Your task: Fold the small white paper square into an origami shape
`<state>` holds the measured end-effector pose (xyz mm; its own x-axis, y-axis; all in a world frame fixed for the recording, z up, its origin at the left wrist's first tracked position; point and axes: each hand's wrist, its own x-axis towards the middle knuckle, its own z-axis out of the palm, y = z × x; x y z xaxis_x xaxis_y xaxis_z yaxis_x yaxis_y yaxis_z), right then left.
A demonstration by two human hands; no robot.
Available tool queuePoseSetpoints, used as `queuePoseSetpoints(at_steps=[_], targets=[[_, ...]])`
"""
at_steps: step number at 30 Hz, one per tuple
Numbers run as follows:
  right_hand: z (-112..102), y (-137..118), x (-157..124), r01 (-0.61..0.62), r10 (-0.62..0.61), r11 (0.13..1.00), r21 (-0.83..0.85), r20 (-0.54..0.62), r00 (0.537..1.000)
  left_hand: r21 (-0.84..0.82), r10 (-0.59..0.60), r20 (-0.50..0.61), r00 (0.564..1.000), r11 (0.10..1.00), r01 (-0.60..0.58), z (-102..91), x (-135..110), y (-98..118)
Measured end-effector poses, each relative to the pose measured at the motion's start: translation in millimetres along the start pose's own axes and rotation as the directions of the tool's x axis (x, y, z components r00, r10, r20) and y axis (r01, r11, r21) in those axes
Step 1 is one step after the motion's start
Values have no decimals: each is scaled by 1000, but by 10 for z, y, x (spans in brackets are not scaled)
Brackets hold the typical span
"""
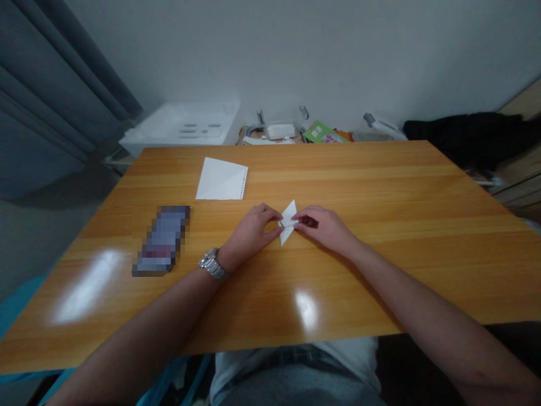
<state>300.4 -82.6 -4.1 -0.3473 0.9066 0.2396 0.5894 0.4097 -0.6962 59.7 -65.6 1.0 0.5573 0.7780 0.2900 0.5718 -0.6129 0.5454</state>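
A small folded piece of white paper (288,221) with pointed ends sits at the middle of the wooden table (380,225). My left hand (252,231), with a metal watch on its wrist, pinches the paper's left side with curled fingers. My right hand (325,226) pinches its right side. Both hands rest on the tabletop. A flat white sheet (222,179) with a perforated right edge lies further back on the left, away from both hands.
A pixelated dark rectangular object (163,239) lies on the table left of my left hand. Behind the table's far edge stand a white plastic tray (181,127), a green packet (323,133), cables and dark cloth (469,135). Grey curtains hang at the left.
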Motion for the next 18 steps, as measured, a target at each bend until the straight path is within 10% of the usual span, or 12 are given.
queuePoseSetpoints(at_steps=[18], targets=[[90,-34,46,26,-27,1000,-4,-50,998,85,14,-30,999,996,-12,62,74,33]])
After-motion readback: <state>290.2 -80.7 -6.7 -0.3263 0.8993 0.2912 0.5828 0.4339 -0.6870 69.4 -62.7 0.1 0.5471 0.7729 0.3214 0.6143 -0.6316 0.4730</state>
